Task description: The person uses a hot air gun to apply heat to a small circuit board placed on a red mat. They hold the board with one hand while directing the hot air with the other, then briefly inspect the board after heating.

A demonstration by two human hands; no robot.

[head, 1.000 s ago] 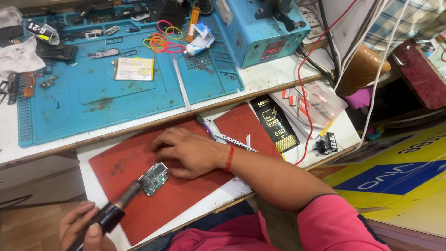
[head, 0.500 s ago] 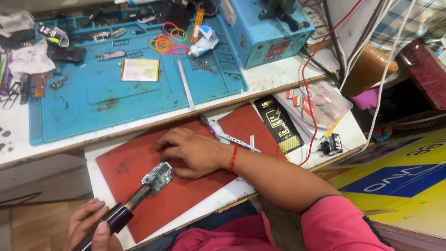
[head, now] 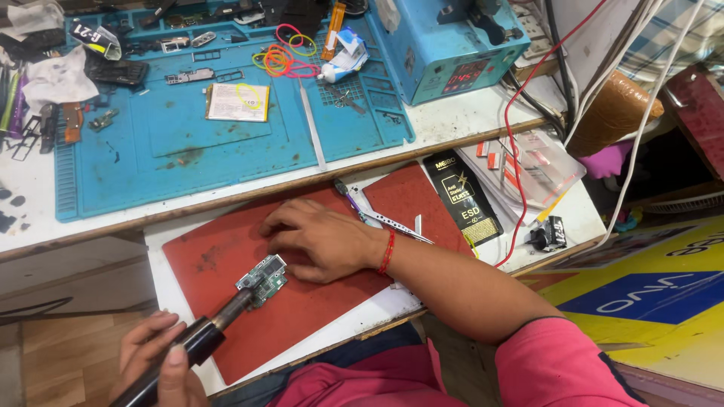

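In the head view, the left hand (head: pixel 158 362), at lower left and partly cut off by the frame edge, is gripping a black cylindrical hot-air handpiece (head: pixel 192 345), its metal nozzle lying over a small green circuit board (head: pixel 262 280) on the red rubber mat (head: pixel 317 316). The right hand (head: pixel 320 240) is resting palm down just beside the board, fingers curled, holding nothing visible. Metal tweezers (head: pixel 381 215) are lying behind its wrist.

One head-worn view looks steeply down and forward from close above the red mat (head: pixel 226 256); the blue mat (head: pixel 188 143) lies beyond.
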